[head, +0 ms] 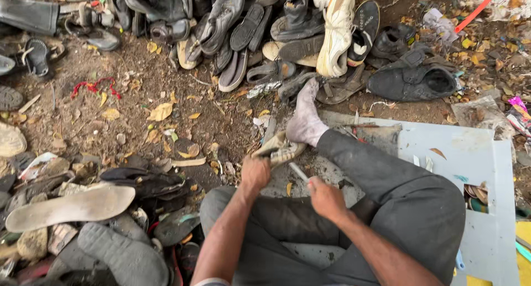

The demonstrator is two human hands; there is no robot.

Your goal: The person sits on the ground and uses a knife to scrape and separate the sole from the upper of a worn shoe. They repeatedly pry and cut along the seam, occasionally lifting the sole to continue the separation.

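Observation:
I sit on the ground with my legs bent. My left hand [255,174] grips the near end of a worn pale shoe [279,148] that rests on the dirt by my socked foot [305,118]. My right hand [326,197] is closed on a thin light-coloured tool [298,171], whose tip points up towards the shoe. The two hands are close together, just above my grey trousers [387,175].
A heap of old shoes and sandals [287,32] lies at the far side. More soles and scraps, with a long white insole [72,207], pile up at the left. A pale blue board [470,153] lies on the right. Dry leaves litter the dirt.

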